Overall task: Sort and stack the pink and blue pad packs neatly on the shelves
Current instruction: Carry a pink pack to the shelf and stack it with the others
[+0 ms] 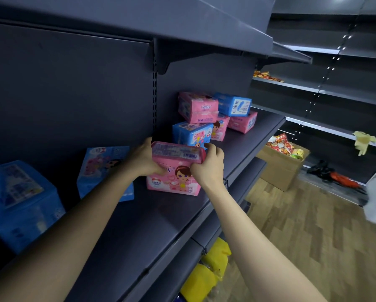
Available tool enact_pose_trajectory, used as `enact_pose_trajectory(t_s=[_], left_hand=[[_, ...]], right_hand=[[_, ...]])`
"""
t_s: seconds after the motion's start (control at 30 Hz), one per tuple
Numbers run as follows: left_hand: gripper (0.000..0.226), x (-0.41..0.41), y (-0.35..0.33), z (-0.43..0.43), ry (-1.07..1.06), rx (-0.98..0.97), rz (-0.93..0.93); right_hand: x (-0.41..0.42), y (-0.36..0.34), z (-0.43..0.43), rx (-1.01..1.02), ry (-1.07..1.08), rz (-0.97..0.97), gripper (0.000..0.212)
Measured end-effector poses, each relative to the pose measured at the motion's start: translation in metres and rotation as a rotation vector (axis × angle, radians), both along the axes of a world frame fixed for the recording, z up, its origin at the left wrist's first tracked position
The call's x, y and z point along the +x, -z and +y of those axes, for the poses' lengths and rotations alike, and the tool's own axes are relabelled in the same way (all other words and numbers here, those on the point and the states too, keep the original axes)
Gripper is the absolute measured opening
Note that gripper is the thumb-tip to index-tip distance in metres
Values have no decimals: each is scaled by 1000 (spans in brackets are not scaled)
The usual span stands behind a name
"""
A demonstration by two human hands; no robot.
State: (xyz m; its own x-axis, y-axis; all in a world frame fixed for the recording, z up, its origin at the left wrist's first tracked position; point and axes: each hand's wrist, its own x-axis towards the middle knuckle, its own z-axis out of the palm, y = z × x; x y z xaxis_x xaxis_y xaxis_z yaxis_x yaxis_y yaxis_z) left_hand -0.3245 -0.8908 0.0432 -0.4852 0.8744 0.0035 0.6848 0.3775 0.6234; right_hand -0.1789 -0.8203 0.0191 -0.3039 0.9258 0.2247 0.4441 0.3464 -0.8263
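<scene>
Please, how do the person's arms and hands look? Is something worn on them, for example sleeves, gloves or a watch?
The left hand and right hand are bare: no gloves, and no rings that I can see. The left forearm and right forearm are bare too, with no sleeve up to the frame's edge. No watch or bracelet shows on either wrist.

An open cardboard box [278, 171] stands on the wooden floor [313, 236], heaped with red and yellow snack packets [283, 144]. Beyond it, a black and orange bundle [333, 175] lies at the foot of the far rack [346, 95]. A yellow glove [362, 141] hangs over one rack edge, and orange packets [266, 75] lie higher up. Yellow bags [206, 273] sit low in the near unit.
</scene>
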Motion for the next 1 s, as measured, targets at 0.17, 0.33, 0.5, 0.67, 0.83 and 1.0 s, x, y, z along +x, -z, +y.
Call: enact_pose_trajectory(t_s=[0.17,0.33,0.5,0.67,0.83,1.0], left_hand=[[72,-1,2,1,17,79,-20],[65,6,7,5,49,120,29],[77,13,10,5,12,72,199],[70,18,7,4,77,95,304],[74,18,7,3,96,62,348],[71,22,7,-1,87,92,373]], right_hand=[[-3,-3,-7,17,-35,-125,80],[-14,-6,-16,69,-67,-301,71],[-19,-1,-17,124,-53,-412,57],[-20,-3,-17,155,-29,-446,58],[-22,-3,-22,185,1,-494,57],[-22,-6,-24,181,32,-475,52]])
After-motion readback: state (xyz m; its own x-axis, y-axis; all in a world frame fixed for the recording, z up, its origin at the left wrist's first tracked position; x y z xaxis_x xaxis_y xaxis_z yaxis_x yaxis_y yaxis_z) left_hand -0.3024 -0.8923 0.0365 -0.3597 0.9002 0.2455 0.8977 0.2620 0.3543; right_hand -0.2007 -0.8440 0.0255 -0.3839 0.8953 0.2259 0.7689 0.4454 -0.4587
